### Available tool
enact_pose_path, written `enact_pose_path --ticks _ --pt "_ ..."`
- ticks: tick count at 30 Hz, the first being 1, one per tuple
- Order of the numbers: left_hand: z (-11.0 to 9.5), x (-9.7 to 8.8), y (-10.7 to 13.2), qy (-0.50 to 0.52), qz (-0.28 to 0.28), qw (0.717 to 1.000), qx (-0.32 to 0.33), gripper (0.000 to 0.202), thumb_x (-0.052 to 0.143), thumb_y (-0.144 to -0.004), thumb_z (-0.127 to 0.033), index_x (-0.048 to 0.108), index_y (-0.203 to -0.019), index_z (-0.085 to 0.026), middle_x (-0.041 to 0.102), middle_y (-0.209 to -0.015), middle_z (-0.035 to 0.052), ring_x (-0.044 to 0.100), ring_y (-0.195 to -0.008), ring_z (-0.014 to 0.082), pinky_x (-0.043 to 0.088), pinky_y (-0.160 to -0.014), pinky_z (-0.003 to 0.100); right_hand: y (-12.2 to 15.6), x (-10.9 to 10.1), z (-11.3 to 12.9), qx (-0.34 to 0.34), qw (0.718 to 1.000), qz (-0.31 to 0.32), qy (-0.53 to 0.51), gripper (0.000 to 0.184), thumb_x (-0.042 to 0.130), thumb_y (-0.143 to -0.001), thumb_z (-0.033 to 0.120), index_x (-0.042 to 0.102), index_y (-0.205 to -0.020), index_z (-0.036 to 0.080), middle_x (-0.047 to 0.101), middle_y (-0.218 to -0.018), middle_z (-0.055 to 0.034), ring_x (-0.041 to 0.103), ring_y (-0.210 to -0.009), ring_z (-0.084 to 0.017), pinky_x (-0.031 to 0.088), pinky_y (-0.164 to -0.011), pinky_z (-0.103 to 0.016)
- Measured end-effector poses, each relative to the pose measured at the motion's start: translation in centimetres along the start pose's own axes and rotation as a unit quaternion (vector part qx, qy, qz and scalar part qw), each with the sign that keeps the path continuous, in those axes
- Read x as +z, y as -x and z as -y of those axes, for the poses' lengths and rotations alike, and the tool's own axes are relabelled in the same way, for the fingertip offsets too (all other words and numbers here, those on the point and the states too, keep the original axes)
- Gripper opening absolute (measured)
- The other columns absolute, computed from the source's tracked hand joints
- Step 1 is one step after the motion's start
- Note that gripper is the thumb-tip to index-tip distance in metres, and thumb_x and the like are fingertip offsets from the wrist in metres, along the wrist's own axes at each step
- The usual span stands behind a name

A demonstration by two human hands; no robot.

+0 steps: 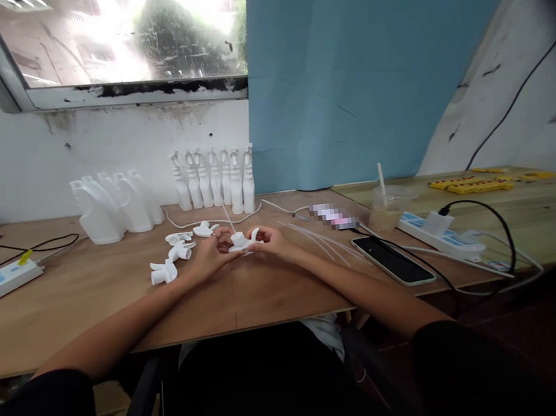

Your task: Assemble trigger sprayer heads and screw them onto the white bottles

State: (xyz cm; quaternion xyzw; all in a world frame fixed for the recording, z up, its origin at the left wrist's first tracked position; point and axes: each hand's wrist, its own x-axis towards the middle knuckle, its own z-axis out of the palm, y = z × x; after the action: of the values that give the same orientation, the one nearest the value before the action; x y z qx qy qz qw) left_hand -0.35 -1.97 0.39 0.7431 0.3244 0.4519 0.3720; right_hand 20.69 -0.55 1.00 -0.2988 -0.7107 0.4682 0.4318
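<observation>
Low over the brown table, a white trigger sprayer head lies on its side between my two hands. My left hand closes on its left end, and my right hand pinches the curved right end. A thin dip tube rises from about the sprayer head; its lower end is hidden, so I cannot tell whether it is joined. Left of my left hand lie several loose sprayer heads. To the right of my right hand, several thin clear tubes are spread on the table.
White bottles without tops stand at the back left, beside slim bottles with sprayers. On the right are a phone, a cup with a straw, a power strip and cables. Another power strip lies far left.
</observation>
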Motion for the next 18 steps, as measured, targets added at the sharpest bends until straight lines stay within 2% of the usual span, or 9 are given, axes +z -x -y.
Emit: enact_pose_path --ticks 4,6,7,8,9,12,15,16,18 --pt "-0.4 -0.6 -0.5 0.001 0.034 0.999 0.008 0.062 0.082 -0.067 -0.042 0.045 -0.111 -0.019 0.065 -0.092 0.0041 0.066 -0.084 0.0174 0.053 -0.077 0.032 0.0 0.4 0.0 0.019 0.999 -0.025 -0.041 0.049 0.087 -0.05 0.039 0.059 -0.085 0.019 0.065 -0.081 0.0014 0.06 -0.075 -0.015 0.047 -0.073 -0.027" --pt "-0.7 -2.0 -1.4 -0.065 0.058 0.995 0.04 0.06 0.08 -0.069 -0.042 0.047 -0.114 -0.019 0.064 -0.102 0.0071 0.065 -0.088 0.0184 0.052 -0.081 0.034 -0.1 0.3 -0.1 0.022 0.997 -0.056 -0.054 0.048 0.086 -0.052 0.039 0.058 -0.086 0.019 0.066 -0.082 0.0008 0.062 -0.076 -0.015 0.048 -0.074 -0.028" --pt "-0.8 -3.2 -2.0 -0.12 0.048 0.99 0.062 0.057 0.077 -0.072 -0.042 0.048 -0.115 -0.019 0.062 -0.107 0.0081 0.063 -0.09 0.0188 0.051 -0.083 0.035 -0.1 0.1 -0.1 0.019 0.995 -0.072 -0.059 0.047 0.085 -0.053 0.039 0.057 -0.084 0.02 0.067 -0.084 0.0002 0.062 -0.077 -0.016 0.049 -0.075 -0.029" --pt "-0.8 -4.7 -2.6 -0.181 0.011 0.979 0.089 0.05 0.073 -0.077 -0.042 0.05 -0.115 -0.019 0.061 -0.111 0.0088 0.061 -0.095 0.0197 0.05 -0.086 0.036 -0.2 -0.2 -0.2 0.012 0.994 -0.089 -0.062 0.045 0.085 -0.054 0.039 0.054 -0.082 0.02 0.067 -0.089 -0.0008 0.063 -0.08 -0.017 0.049 -0.077 -0.03" --pt "-0.7 -6.7 -3.1 -0.236 -0.056 0.964 0.111 0.043 0.067 -0.082 -0.041 0.05 -0.115 -0.019 0.059 -0.113 0.0094 0.059 -0.1 0.0207 0.048 -0.088 0.037 -0.2 -0.5 -0.2 0.001 0.992 -0.107 -0.063 0.044 0.084 -0.055 0.038 0.052 -0.079 0.02 0.068 -0.095 -0.0019 0.064 -0.084 -0.017 0.049 -0.079 -0.03" --pt "0.6 -13.8 -3.5 -0.371 -0.245 0.886 0.128 0.048 0.068 -0.08 -0.039 0.046 -0.115 -0.014 0.048 -0.128 0.0151 0.045 -0.121 0.0274 0.038 -0.1 0.043 -0.5 -1.7 -0.5 -0.032 0.985 -0.161 -0.046 0.045 0.082 -0.056 0.036 0.045 -0.074 0.021 0.064 -0.116 -0.005 0.063 -0.099 -0.019 0.048 -0.087 -0.033" --pt "2.9 -20.8 -1.8 -0.419 -0.426 0.801 0.033 0.068 0.073 -0.075 -0.043 0.036 -0.12 -0.009 0.038 -0.133 0.0198 0.033 -0.128 0.0327 0.024 -0.108 0.052 -0.8 -2.8 -1.0 -0.043 0.979 -0.2 -0.009 0.042 0.08 -0.057 0.036 0.045 -0.077 0.022 0.063 -0.12 -0.0074 0.062 -0.102 -0.021 0.047 -0.09 -0.034" --pt "3.7 -22.7 -0.9 -0.408 -0.481 0.776 -0.003 0.076 0.076 -0.072 -0.045 0.032 -0.122 -0.008 0.036 -0.135 0.0209 0.032 -0.128 0.0342 0.022 -0.108 0.055 -0.9 -3.1 -1.2 -0.045 0.977 -0.209 0.003 0.042 0.079 -0.057 0.036 0.046 -0.078 0.022 0.064 -0.119 -0.0076 0.062 -0.102 -0.021 0.047 -0.09 -0.034" --pt "5.3 -25.4 0.8 -0.374 -0.546 0.745 -0.083 0.089 0.081 -0.064 -0.047 0.028 -0.123 -0.007 0.033 -0.138 0.023 0.03 -0.128 0.038 0.021 -0.106 0.058 -1.1 -3.6 -1.4 -0.046 0.975 -0.216 0.019 0.041 0.078 -0.057 0.036 0.047 -0.079 0.021 0.065 -0.116 -0.0068 0.062 -0.098 -0.02 0.047 -0.088 -0.033"
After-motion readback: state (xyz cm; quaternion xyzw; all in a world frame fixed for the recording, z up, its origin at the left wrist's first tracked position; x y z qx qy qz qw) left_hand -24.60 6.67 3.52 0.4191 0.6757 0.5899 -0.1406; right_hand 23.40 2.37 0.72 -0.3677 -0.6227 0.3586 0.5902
